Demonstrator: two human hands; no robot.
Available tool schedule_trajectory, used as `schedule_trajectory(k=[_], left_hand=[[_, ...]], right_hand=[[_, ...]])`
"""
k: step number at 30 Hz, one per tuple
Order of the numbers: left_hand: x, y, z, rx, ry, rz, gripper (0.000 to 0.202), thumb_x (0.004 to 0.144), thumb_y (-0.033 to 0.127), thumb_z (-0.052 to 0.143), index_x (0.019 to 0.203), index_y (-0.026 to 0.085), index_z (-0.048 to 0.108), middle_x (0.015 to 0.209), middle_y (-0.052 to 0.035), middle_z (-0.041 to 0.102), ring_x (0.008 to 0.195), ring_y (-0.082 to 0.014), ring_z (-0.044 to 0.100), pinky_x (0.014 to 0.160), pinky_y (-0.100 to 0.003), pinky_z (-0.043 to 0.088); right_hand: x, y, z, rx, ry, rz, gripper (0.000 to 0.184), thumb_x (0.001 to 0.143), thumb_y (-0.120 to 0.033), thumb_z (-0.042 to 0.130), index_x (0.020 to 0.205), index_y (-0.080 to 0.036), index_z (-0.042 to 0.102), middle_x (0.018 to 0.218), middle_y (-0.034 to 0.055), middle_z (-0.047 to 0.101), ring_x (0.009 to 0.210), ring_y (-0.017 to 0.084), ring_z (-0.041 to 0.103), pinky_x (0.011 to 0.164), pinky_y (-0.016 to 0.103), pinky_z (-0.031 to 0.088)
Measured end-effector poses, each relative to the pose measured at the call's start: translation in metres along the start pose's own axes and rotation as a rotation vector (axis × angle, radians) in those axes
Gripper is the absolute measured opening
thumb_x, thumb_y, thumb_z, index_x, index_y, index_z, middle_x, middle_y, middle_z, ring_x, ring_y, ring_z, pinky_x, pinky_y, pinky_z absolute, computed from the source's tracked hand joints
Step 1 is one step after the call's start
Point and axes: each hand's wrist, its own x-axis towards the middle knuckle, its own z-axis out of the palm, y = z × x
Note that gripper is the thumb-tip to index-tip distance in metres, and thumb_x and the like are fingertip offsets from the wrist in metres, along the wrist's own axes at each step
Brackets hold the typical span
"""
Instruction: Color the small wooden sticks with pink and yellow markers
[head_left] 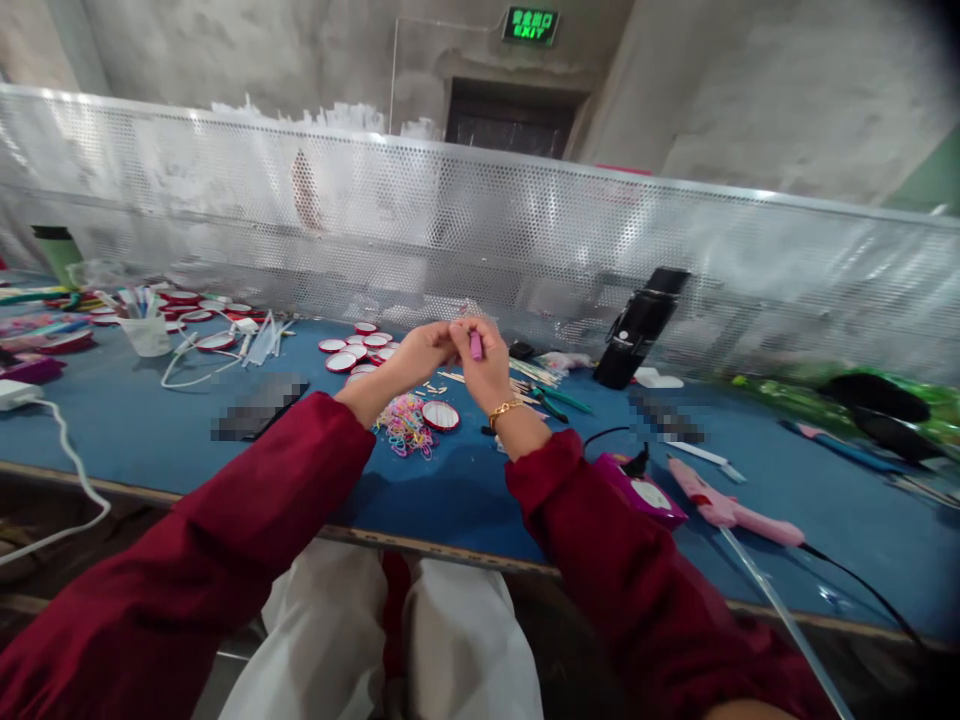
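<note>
My right hand point(487, 372), with a gold bracelet on its wrist, is closed around a small purple-pink piece point(476, 346) shaped like a short stick. My left hand point(424, 352) meets it at the fingertips, its fingers pinched together. Whatever the left fingers hold, if anything, is too small or hidden. Both hands are raised over the blue table point(442, 505). Below them lies a heap of colourful small loops point(406, 425), beside a round red-rimmed lid point(440, 416). Several similar red-rimmed lids point(341, 361) lie left of the hands.
A pink glue gun point(731, 508) and a purple box point(637, 492) lie at right. Behind them stands a black folding umbrella or similar case point(641, 328). A blurred dark phone-like slab point(261, 406) and a cup of pens point(145, 332) are left. A perforated metal screen point(480, 215) borders the back.
</note>
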Motion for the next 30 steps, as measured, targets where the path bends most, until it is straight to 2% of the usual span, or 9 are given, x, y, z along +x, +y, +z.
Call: schedule_trajectory(k=[5, 7, 9, 11, 13, 16, 20, 26, 30], left_hand=[[-0.016, -0.017, 0.012, 0.267, 0.123, 0.115, 0.025, 0.092, 0.028, 0.043, 0.104, 0.015, 0.06, 0.092, -0.0074, 0.064, 0.079, -0.0138, 0.055, 0.072, -0.025, 0.044], [-0.021, -0.02, 0.017, 0.319, 0.146, 0.087, 0.027, 0.093, 0.031, 0.041, 0.106, 0.016, 0.059, 0.093, -0.0082, 0.064, 0.082, -0.0153, 0.056, 0.074, -0.027, 0.044], [-0.025, -0.02, 0.02, 0.318, 0.167, 0.075, 0.026, 0.093, 0.033, 0.042, 0.101, 0.015, 0.059, 0.09, -0.008, 0.064, 0.081, -0.0155, 0.056, 0.075, -0.027, 0.044], [-0.026, -0.02, 0.024, 0.199, 0.176, 0.062, 0.023, 0.092, 0.035, 0.045, 0.093, 0.015, 0.058, 0.085, -0.0064, 0.062, 0.076, -0.0141, 0.056, 0.072, -0.026, 0.044], [-0.027, -0.02, 0.029, -0.034, 0.168, 0.014, 0.021, 0.09, 0.037, 0.048, 0.089, 0.016, 0.054, 0.079, -0.0038, 0.06, 0.07, -0.0123, 0.055, 0.067, -0.025, 0.045], [-0.029, -0.021, 0.035, -0.351, 0.123, -0.136, 0.025, 0.084, 0.04, 0.057, 0.089, 0.017, 0.05, 0.076, -0.0008, 0.058, 0.066, -0.0119, 0.057, 0.063, -0.025, 0.049], [-0.031, -0.023, 0.036, -0.408, 0.097, -0.211, 0.028, 0.082, 0.042, 0.061, 0.091, 0.017, 0.052, 0.078, -0.0005, 0.06, 0.068, -0.0121, 0.06, 0.064, -0.026, 0.051], [-0.032, -0.022, 0.04, -0.435, 0.108, -0.302, 0.03, 0.081, 0.044, 0.061, 0.092, 0.017, 0.052, 0.078, -0.0004, 0.062, 0.066, -0.0117, 0.06, 0.063, -0.026, 0.052], [-0.035, -0.024, 0.047, -0.433, 0.128, -0.315, 0.03, 0.083, 0.045, 0.058, 0.092, 0.018, 0.05, 0.072, 0.0024, 0.058, 0.06, -0.0102, 0.058, 0.059, -0.024, 0.05]], right_hand=[[-0.018, 0.008, 0.003, -0.066, -0.024, -0.005, 0.027, 0.092, -0.047, 0.044, 0.087, -0.024, 0.059, 0.088, 0.0033, 0.063, 0.086, 0.019, 0.057, 0.085, 0.034, 0.044], [-0.022, 0.009, 0.002, -0.065, -0.043, -0.014, 0.027, 0.093, -0.046, 0.044, 0.089, -0.025, 0.06, 0.09, 0.0032, 0.064, 0.088, 0.019, 0.058, 0.089, 0.036, 0.044], [-0.024, 0.008, 0.001, -0.059, -0.027, -0.026, 0.027, 0.093, -0.046, 0.044, 0.094, -0.025, 0.061, 0.094, 0.0039, 0.065, 0.092, 0.02, 0.059, 0.092, 0.037, 0.044], [-0.023, 0.006, -0.002, -0.053, 0.018, -0.037, 0.028, 0.094, -0.045, 0.042, 0.102, -0.025, 0.06, 0.102, 0.0053, 0.065, 0.097, 0.02, 0.06, 0.093, 0.037, 0.044], [-0.023, 0.004, -0.004, -0.027, 0.06, -0.043, 0.032, 0.095, -0.045, 0.038, 0.112, -0.025, 0.057, 0.11, 0.0066, 0.064, 0.1, 0.02, 0.061, 0.093, 0.038, 0.045], [-0.023, 0.006, -0.005, 0.058, 0.094, -0.02, 0.039, 0.097, -0.046, 0.033, 0.123, -0.025, 0.052, 0.109, 0.0075, 0.066, 0.098, 0.019, 0.064, 0.09, 0.04, 0.049], [-0.023, 0.008, -0.006, 0.132, 0.119, 0.068, 0.037, 0.096, -0.046, 0.036, 0.122, -0.024, 0.051, 0.095, 0.006, 0.07, 0.09, 0.018, 0.067, 0.083, 0.038, 0.053], [-0.023, 0.007, -0.007, 0.168, 0.145, 0.159, 0.042, 0.096, -0.049, 0.032, 0.115, -0.022, 0.059, 0.09, 0.0064, 0.071, 0.078, 0.016, 0.068, 0.069, 0.032, 0.056], [-0.024, 0.014, -0.009, 0.168, 0.122, 0.179, 0.045, 0.097, -0.049, 0.031, 0.11, -0.022, 0.064, 0.088, 0.0057, 0.071, 0.073, 0.015, 0.067, 0.07, 0.032, 0.056]])
